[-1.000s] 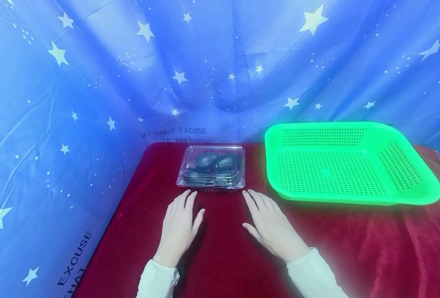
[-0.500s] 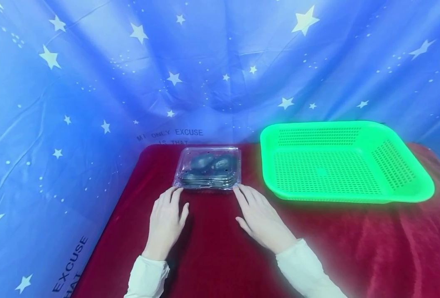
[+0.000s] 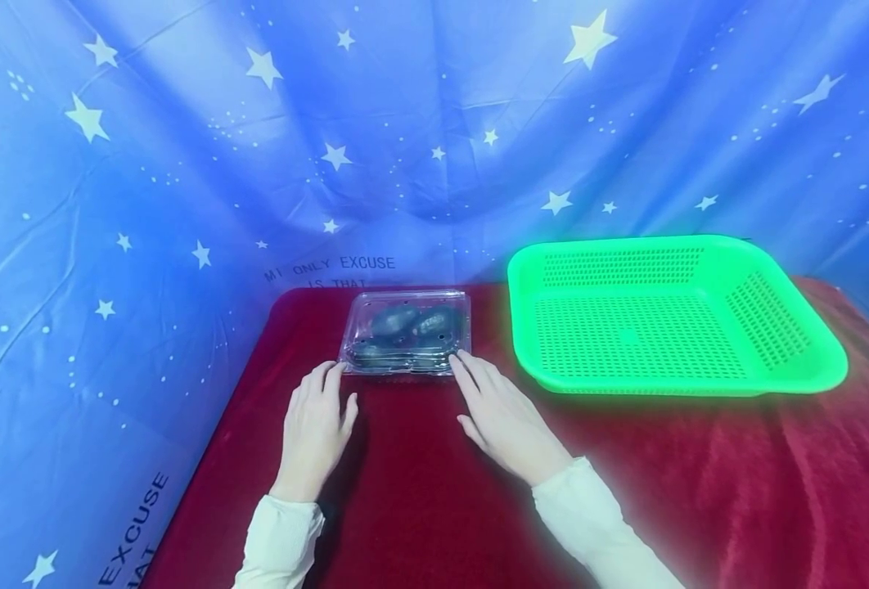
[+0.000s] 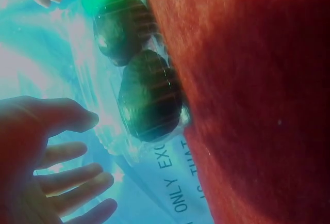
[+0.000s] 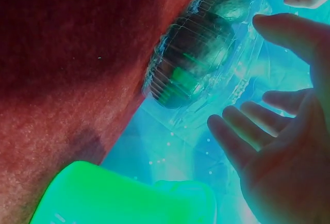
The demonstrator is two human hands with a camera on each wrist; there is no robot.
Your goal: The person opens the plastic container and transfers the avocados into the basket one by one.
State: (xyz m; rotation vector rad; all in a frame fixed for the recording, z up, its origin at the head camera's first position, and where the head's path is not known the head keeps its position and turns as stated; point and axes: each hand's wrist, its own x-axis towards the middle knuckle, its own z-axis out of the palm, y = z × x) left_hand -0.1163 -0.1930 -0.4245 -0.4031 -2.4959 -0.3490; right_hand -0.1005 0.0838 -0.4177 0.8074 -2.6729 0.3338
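Note:
A clear plastic clamshell box (image 3: pixel 405 360) lies at the far side of the red cloth, its lid down. Through the plastic show dark, bumpy avocados (image 4: pixel 149 97), lying side by side. My left hand (image 3: pixel 311 433) is at the box's front left corner, fingers extended and thumb apart. At the front right corner is my right hand (image 3: pixel 508 425), its fingertips overlapping the box's edge in the head view. Both wrist views show spread fingers with nothing gripped between them.
A bright green plastic basket (image 3: pixel 670 388) with perforated walls stands to the right of the box. Red velvety cloth (image 3: pixel 420 491) covers the table. A blue curtain (image 3: pixel 398 106) printed with stars hangs behind and at the left.
Both hands have moved forward from in front of the box to its front corners. The head view has shifted slightly; box and basket stay in place.

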